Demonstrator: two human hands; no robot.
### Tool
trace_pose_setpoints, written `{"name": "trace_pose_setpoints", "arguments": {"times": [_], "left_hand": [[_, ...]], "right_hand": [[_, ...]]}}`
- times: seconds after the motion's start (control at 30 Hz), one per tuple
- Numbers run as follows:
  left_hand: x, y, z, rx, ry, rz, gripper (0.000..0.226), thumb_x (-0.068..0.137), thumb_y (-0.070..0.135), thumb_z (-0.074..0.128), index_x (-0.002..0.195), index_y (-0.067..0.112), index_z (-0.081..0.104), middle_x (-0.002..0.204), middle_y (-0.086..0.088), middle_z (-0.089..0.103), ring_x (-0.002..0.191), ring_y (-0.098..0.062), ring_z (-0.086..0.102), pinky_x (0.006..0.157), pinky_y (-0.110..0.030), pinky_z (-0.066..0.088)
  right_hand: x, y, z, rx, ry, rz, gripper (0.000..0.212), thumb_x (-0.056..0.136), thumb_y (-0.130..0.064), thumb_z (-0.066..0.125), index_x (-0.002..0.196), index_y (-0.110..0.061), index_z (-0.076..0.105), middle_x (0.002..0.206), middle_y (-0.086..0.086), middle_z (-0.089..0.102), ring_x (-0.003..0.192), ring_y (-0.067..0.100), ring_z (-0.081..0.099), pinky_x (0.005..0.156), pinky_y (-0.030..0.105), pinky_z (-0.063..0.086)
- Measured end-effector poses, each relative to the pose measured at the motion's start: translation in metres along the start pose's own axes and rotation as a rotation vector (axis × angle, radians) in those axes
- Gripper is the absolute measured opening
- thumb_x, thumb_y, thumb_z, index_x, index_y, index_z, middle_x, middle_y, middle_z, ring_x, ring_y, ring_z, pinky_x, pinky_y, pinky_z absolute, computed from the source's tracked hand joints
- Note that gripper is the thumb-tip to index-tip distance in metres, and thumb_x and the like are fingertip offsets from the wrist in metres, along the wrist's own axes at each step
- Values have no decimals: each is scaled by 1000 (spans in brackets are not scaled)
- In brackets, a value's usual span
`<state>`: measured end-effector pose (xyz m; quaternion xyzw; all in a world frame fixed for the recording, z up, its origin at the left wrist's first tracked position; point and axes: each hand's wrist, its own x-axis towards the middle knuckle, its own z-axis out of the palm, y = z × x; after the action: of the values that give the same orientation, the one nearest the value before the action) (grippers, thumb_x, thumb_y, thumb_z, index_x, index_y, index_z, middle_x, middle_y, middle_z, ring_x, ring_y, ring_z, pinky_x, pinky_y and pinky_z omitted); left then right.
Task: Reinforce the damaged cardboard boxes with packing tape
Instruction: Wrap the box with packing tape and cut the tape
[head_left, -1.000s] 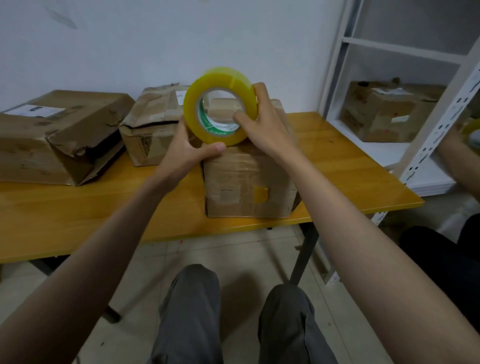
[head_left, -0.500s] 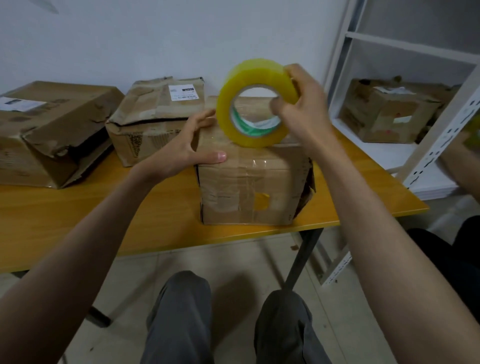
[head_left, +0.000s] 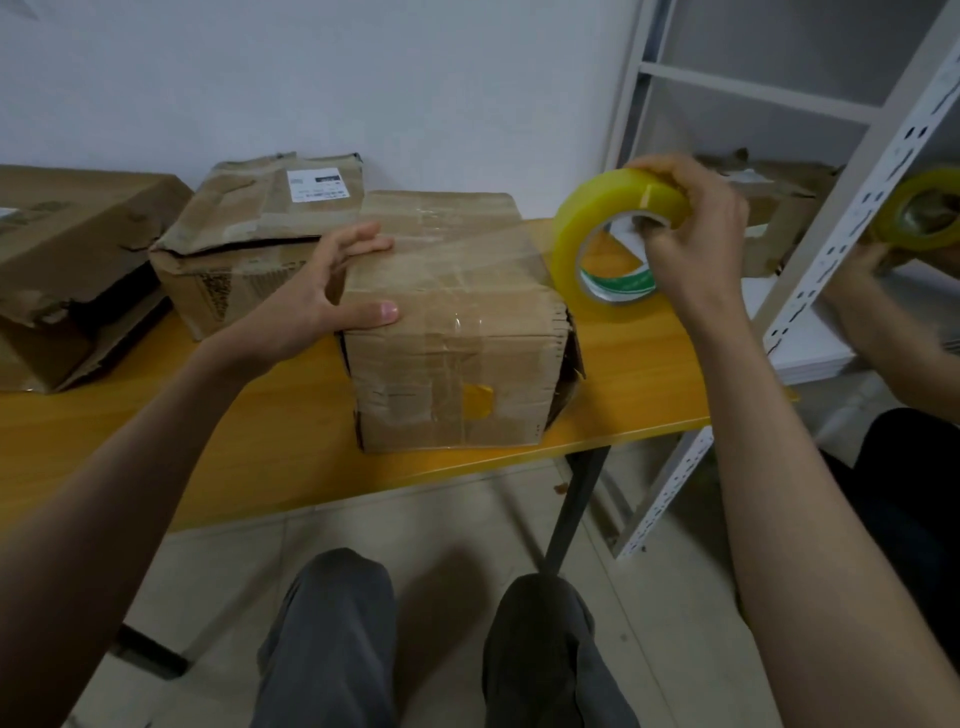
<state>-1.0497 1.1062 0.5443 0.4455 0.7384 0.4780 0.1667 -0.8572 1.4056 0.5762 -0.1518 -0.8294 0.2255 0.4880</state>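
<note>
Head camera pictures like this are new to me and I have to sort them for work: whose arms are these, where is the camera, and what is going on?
The camera sits on a person's head, looking down at their own arms and knees. The left hand presses on the front cardboard box on the yellow table. The right hand grips a tape roll, with clear tape stretched from it across the box top. Two crushed boxes lie behind. At right, another person holds a second roll by a white shelf.
</note>
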Motion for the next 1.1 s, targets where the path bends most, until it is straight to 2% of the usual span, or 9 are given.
{"name": "trace_pose_setpoints", "arguments": {"times": [0.23,0.33,0.43,0.5,0.6,0.73,0.87,0.93,1.1], "left_hand": [[1,-3,-3,-17,2,-6,95,75,43,80,154,36,27,147,30,44,125,15,48,94,-18,46],[-2,-3,1,-20,18,0,100,72,48,80,155,37,25,150,28,42,122,16,49,94,-18,46],[-9,-4,11,-41,74,13,98,83,50,77,159,41,16,159,24,30,122,18,46,92,-15,45],[-15,-6,17,-59,124,-15,93,87,55,70,159,47,11,161,21,23,126,9,45,92,-24,47],[-26,-11,29,-157,136,-172,94,70,84,59,150,44,31,147,11,45,122,-12,54,94,-47,54],[-34,-18,37,-341,128,-241,93,55,97,58,132,44,52,136,2,60,123,-21,60,104,-56,48],[-38,-12,45,-535,173,-185,59,91,73,46,135,35,58,132,1,67,123,-20,63,103,-57,49],[-39,-9,55,-621,207,-140,45,106,53,30,132,33,60,132,1,68,124,-20,63,101,-56,49],[-37,-9,78,-804,308,-97,43,109,48,29,140,32,54,140,1,63,131,-21,58,104,-57,47]], "right_hand": [[-34,30,8,104,-34,50,53,78,14,61,121,-13,74,118,3,70,109,12,63,88,7,42],[-61,31,20,263,-15,194,49,86,10,67,127,-15,70,129,1,67,121,8,61,96,11,46],[-84,30,33,443,70,407,50,89,-3,71,135,-19,60,137,-2,61,128,9,55,109,30,48],[-93,28,41,567,135,624,46,87,-20,76,126,-28,55,129,3,63,119,18,62,108,46,48],[-99,20,50,780,119,776,35,90,-23,76,117,-34,56,116,5,70,101,20,73,105,59,48],[-96,11,51,914,116,786,32,94,-12,71,109,-39,60,110,-1,73,95,13,75,105,58,49],[-88,7,52,1083,119,767,51,93,-2,67,133,-32,58,127,11,70,113,28,71,106,62,47],[-80,0,54,1158,127,749,60,95,3,62,148,-20,46,130,12,68,115,30,69,97,54,55],[-54,-21,49,1237,113,703,42,99,8,53,139,-4,51,114,16,71,103,31,74,70,36,61]]}}
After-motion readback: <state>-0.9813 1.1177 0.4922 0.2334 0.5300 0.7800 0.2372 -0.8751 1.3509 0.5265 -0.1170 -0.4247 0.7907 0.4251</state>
